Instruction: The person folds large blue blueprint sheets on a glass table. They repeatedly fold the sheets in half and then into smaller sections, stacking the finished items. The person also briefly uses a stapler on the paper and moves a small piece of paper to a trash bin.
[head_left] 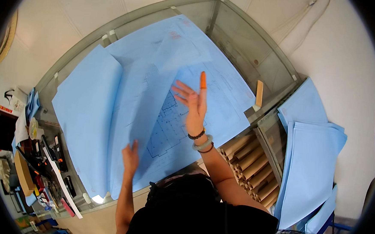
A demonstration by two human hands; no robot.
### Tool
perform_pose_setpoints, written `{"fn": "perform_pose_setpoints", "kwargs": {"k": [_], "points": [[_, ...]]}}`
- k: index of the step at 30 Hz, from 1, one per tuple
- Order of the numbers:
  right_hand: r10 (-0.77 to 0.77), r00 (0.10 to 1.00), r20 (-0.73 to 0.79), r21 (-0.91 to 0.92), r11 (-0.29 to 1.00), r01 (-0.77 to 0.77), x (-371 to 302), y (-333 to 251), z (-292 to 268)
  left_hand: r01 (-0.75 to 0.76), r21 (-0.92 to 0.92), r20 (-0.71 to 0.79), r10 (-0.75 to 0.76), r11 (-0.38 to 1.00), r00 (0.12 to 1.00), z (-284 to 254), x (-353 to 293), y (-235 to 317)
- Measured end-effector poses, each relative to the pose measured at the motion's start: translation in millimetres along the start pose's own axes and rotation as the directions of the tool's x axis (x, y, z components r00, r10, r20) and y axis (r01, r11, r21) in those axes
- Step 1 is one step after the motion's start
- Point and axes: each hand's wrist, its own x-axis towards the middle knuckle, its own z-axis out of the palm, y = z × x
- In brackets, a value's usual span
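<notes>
Right hand point(193, 106): fingers spread wide, holding nothing
Left hand point(130, 158): fingers curled; cannot tell if gripping
Raised blue sheet point(151, 104): lower edge at the left fingers, right fingers to its right; over a printed sheet point(171, 131) on the worktop point(239, 38)

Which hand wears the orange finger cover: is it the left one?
No, the orange finger cover is on the right hand, whose wrist also carries bracelets.
</notes>
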Motion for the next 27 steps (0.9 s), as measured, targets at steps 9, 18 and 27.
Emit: {"fn": "perform_pose_setpoints", "kwargs": {"k": [9,18,27], "points": [[0.338,0.828,0.448,-0.632,0.774,0.026,-4,156,0,-0.109,-0.152,-0.297,0.060,0.982,0.953,-124,66,10],[0.487,0.281,0.827,-0.520,0.471,0.713,19,261,76,-0.157,-0.073,-0.460,0.106,0.985,0.882,-168,82,-4],[0.701,0.004,0.713,-0.230,0.229,0.946,34,293,120,-0.071,-0.129,-0.372,0.018,0.989,0.928,-166,80,-18]]}}
